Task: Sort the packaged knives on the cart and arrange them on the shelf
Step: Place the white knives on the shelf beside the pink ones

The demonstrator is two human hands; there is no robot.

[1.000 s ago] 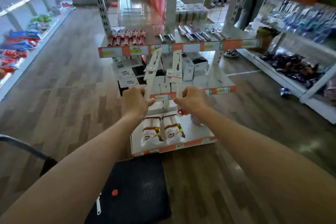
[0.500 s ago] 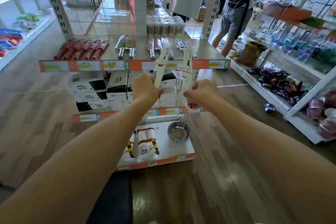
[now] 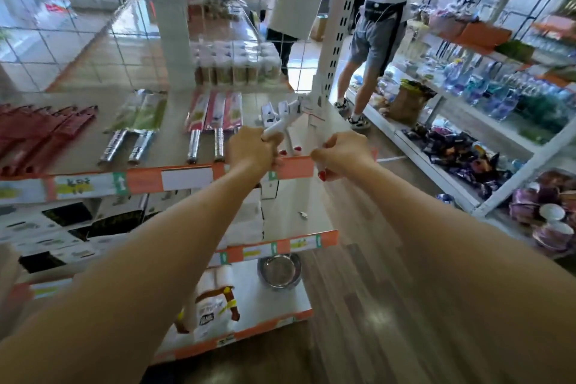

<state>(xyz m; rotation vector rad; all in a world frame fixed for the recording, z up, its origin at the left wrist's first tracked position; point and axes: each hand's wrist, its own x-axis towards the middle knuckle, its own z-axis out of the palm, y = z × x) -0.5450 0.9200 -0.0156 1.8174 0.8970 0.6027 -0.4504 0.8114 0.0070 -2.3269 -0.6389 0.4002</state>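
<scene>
My left hand [image 3: 251,151] grips the handle of a white packaged knife [image 3: 285,121] that tilts up and to the right over the top shelf [image 3: 78,146]. My right hand [image 3: 341,153] grips a second white packaged knife [image 3: 314,117], its red handle end [image 3: 322,175] showing below my fingers. Both hands hover over the shelf's front right corner. Two more white packaged knives [image 3: 288,137] lie flat on the shelf between my hands. The cart is out of view.
On the top shelf lie red-sleeved knives [image 3: 46,128], green-packed knives [image 3: 137,121] and pink-packed knives [image 3: 215,117]. White boxes [image 3: 62,227] fill the middle shelf. A steel bowl [image 3: 279,270] sits on the bottom shelf. A person [image 3: 378,37] stands in the right aisle.
I have come closer to the shelf. Both hands have moved forward and now hold the two knives low over the top shelf's right end, tilted rather than upright.
</scene>
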